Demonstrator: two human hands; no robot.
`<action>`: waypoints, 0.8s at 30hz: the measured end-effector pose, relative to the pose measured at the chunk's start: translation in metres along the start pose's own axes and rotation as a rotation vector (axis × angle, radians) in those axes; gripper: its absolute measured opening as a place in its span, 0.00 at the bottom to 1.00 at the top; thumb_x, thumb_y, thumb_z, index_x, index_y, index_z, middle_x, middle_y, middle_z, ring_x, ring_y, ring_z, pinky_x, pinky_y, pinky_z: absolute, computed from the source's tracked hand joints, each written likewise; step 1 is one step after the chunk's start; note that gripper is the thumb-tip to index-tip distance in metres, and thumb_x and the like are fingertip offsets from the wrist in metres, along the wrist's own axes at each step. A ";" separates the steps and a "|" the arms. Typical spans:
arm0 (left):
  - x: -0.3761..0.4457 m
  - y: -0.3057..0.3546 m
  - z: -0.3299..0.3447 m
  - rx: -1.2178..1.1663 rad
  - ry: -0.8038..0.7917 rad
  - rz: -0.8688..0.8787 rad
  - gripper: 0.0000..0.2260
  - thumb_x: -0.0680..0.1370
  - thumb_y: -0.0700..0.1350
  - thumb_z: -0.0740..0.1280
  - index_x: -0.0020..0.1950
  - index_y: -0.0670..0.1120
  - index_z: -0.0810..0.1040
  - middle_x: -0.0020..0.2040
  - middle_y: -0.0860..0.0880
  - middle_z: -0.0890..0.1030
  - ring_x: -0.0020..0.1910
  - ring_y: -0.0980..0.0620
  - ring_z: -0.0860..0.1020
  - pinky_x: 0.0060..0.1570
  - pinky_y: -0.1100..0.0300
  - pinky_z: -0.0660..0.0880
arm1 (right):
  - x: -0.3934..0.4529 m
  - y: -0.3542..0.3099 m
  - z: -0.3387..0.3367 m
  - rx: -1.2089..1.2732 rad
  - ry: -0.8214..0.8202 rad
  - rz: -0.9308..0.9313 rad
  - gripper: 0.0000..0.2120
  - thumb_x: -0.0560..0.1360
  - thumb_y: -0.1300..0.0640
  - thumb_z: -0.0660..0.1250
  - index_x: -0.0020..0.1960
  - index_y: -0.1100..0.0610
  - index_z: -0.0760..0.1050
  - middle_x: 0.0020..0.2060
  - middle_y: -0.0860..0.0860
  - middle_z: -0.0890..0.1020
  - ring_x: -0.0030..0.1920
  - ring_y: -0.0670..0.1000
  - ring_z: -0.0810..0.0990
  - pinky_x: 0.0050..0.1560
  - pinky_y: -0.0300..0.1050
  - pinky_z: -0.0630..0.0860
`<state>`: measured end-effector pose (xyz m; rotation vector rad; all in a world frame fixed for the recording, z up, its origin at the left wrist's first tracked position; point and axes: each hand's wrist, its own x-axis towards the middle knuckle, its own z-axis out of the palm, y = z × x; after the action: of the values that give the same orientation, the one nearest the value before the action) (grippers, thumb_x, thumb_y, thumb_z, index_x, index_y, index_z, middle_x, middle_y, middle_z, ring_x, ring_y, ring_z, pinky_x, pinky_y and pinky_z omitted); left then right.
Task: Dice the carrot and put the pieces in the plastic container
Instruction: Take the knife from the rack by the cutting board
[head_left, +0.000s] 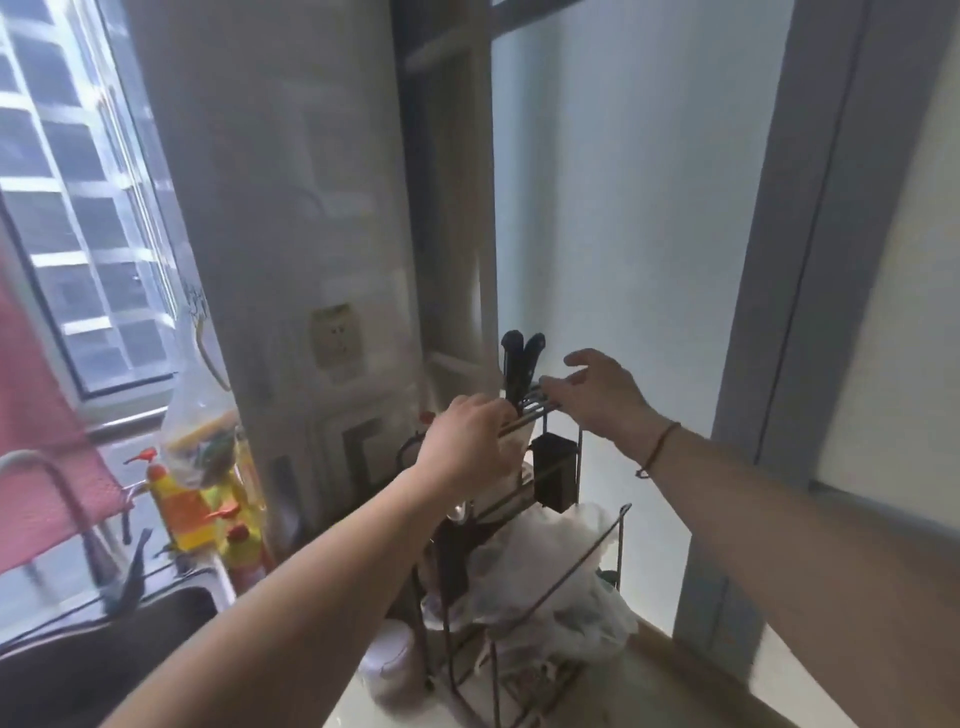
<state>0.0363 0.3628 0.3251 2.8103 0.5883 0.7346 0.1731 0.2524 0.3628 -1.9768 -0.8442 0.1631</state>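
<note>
Nothing is diced yet: left hand (470, 441) grips the knife rack (540, 410); right hand (597, 395), at three o'clock of the knife handles (521, 364), hovers spread and holds nothing.

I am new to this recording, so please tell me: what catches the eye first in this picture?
Two bare forearms reach to a metal rack at the centre. The left hand touches its top rail beside two black knife handles; the right hand hovers open above it. Yellow bottles stand at the left, near the sink.
</note>
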 end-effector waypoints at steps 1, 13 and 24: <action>0.006 -0.004 0.002 0.018 -0.014 0.003 0.15 0.80 0.52 0.67 0.65 0.50 0.78 0.60 0.52 0.78 0.61 0.49 0.73 0.58 0.56 0.73 | 0.018 -0.001 0.007 0.045 -0.001 0.036 0.30 0.72 0.44 0.71 0.69 0.55 0.67 0.58 0.53 0.80 0.57 0.55 0.79 0.60 0.50 0.76; 0.035 -0.024 0.027 0.040 -0.030 -0.050 0.16 0.78 0.50 0.66 0.65 0.49 0.77 0.60 0.51 0.79 0.61 0.46 0.74 0.57 0.52 0.71 | 0.081 0.002 0.054 0.088 0.122 0.021 0.26 0.72 0.54 0.70 0.68 0.55 0.68 0.58 0.57 0.78 0.57 0.58 0.79 0.62 0.51 0.76; 0.048 -0.009 0.024 -0.114 0.115 -0.069 0.13 0.81 0.51 0.67 0.64 0.50 0.77 0.54 0.52 0.81 0.52 0.50 0.76 0.51 0.54 0.76 | 0.091 -0.022 0.020 0.239 0.272 -0.128 0.16 0.70 0.58 0.72 0.55 0.51 0.72 0.52 0.57 0.81 0.49 0.58 0.83 0.49 0.55 0.82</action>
<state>0.0831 0.3894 0.3227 2.6439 0.6372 0.8913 0.2217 0.3299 0.3895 -1.6701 -0.7341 -0.0758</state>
